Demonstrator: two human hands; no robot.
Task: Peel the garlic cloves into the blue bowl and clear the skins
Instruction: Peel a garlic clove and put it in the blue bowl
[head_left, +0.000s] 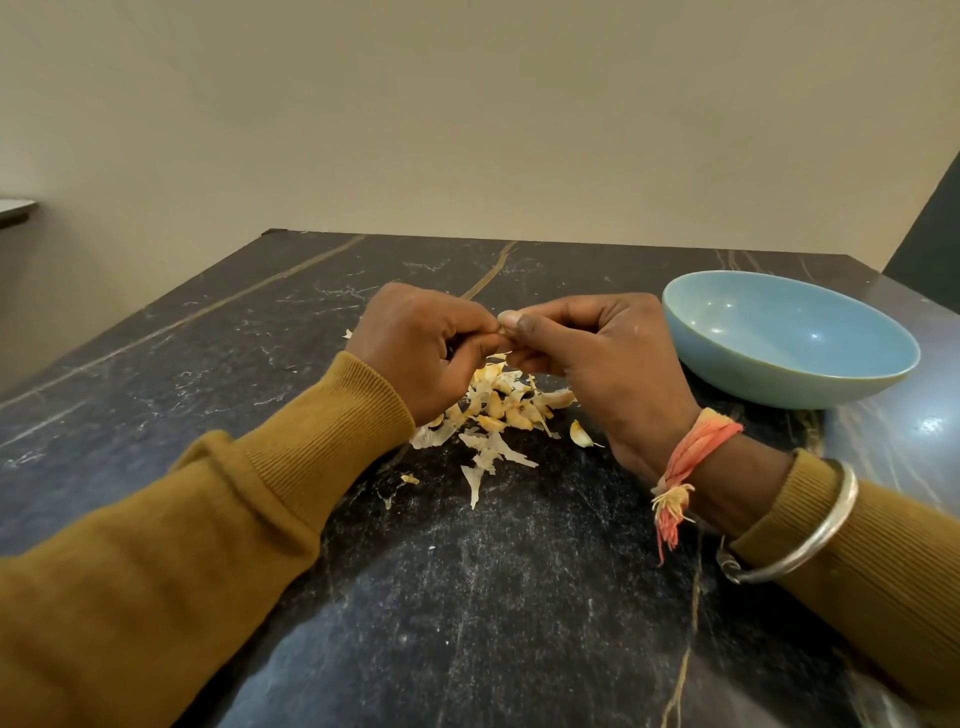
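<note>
The small piece (502, 329) pinched between the left hand (421, 348) and the right hand (592, 353) is almost fully covered by fingers; whether it is clove or skin, I cannot tell. The left hand hides part of the garlic pile (511, 408). The bottom edge cuts off the table (467, 597), and the left edge cuts off a pale ledge (15, 208).

A single head-worn wide-angle view looks forward and down, close over the dark marble desk (467, 597), with a beige wall (467, 114) filling the upper frame.
</note>
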